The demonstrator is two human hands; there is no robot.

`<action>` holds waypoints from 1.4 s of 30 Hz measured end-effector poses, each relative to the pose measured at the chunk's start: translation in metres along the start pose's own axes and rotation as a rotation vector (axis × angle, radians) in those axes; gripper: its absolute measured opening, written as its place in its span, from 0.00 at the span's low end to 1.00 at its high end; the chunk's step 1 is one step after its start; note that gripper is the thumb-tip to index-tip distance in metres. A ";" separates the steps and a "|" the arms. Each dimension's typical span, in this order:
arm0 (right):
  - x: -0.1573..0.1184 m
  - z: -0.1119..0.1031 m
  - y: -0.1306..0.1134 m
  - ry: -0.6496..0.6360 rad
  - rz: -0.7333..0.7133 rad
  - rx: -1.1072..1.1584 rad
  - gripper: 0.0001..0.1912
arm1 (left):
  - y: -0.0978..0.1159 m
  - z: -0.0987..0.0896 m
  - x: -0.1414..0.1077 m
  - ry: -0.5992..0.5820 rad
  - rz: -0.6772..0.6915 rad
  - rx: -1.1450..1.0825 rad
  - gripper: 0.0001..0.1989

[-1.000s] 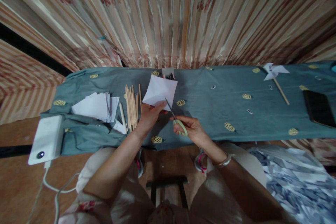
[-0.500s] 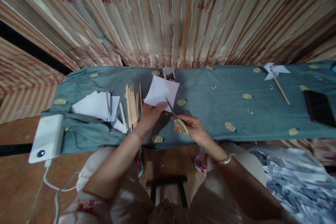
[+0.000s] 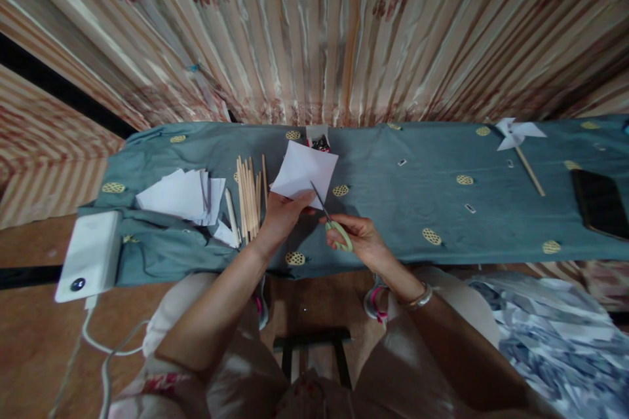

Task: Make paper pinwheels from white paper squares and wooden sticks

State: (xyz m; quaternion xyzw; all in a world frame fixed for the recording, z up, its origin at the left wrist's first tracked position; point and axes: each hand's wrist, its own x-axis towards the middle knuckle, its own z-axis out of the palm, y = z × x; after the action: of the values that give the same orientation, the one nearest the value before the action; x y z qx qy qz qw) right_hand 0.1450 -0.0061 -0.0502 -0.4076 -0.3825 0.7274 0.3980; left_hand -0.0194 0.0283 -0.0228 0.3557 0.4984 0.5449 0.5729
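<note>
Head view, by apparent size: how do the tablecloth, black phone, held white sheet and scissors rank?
1. Tablecloth
2. White sheet and black phone: too alike to rank, and the phone reaches the picture's edge
3. Scissors

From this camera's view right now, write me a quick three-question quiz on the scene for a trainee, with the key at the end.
1. What does the right hand hold?
2. True or false: in the picture, the pinwheel lies to the left of the phone.
3. Fill in the blank: the left hand holds the paper, and in the picture the sticks lie to its ____.

Key:
1. The scissors.
2. True.
3. left
</note>
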 end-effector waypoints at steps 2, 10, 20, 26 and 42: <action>0.000 0.000 0.001 0.006 0.004 0.008 0.22 | 0.000 0.000 0.000 0.005 -0.003 0.002 0.18; 0.001 -0.002 0.003 0.019 0.012 0.019 0.22 | 0.000 0.001 0.001 0.014 -0.007 -0.005 0.17; 0.001 -0.001 0.003 0.030 0.031 0.013 0.21 | 0.001 0.002 0.001 0.043 -0.034 -0.031 0.19; -0.002 -0.001 0.007 -0.038 -0.017 -0.069 0.23 | 0.001 0.003 0.008 0.107 -0.058 -0.197 0.19; 0.008 -0.042 -0.043 0.299 -0.248 -0.085 0.27 | -0.011 0.001 0.003 -0.150 0.000 0.207 0.14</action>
State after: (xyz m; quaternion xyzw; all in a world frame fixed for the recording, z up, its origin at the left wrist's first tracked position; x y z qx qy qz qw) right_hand 0.1917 0.0278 -0.0304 -0.4774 -0.3969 0.5873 0.5192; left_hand -0.0159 0.0296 -0.0338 0.4528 0.5075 0.4624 0.5688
